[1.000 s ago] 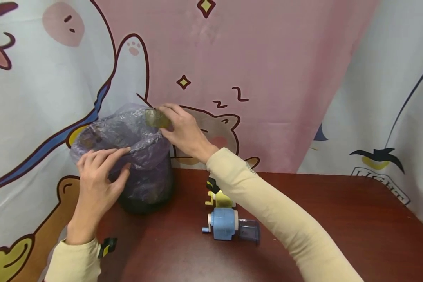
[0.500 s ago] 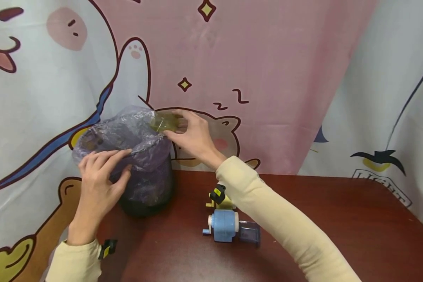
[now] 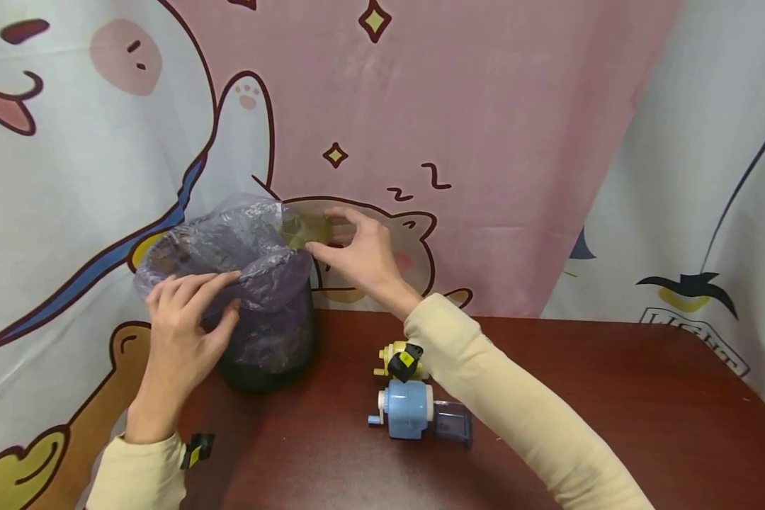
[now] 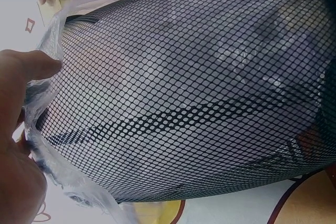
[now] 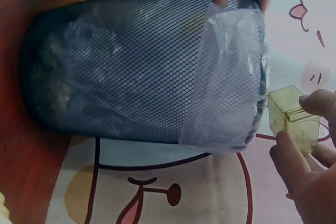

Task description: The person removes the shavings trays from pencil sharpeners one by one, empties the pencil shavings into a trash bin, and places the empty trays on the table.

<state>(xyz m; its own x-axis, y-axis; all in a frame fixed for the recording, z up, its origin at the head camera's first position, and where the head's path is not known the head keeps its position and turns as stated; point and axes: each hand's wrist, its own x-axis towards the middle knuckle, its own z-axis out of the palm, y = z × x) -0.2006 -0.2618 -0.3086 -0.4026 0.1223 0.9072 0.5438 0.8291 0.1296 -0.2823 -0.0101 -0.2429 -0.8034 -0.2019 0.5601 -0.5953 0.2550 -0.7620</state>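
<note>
At the left of the head view stands a black mesh trash can (image 3: 274, 350), lined with a thin purple plastic bag (image 3: 229, 230). My left hand (image 3: 181, 329) holds its near rim over the bag, thumb outside and fingertips over the edge. Between the thumb and fingers of my right hand (image 3: 370, 258) is a see-through yellow shavings drawer (image 5: 294, 116), held at the can's right rim. The right wrist view shows the drawer's boxy shape beside the bag's edge. On the table, a yellow pencil sharpener (image 3: 392, 352) is partly hidden by the right wristband.
A blue pencil sharpener (image 3: 406, 411) stands in front of the yellow one, its dark clear drawer (image 3: 452, 423) pulled out to the right. The brown table (image 3: 331, 467) ends at a cartoon-printed curtain (image 3: 484, 127) behind and to the left.
My right hand has moved right and slightly down with the yellow drawer, from over the can's mouth to its right rim. The left hand stays on the rim.
</note>
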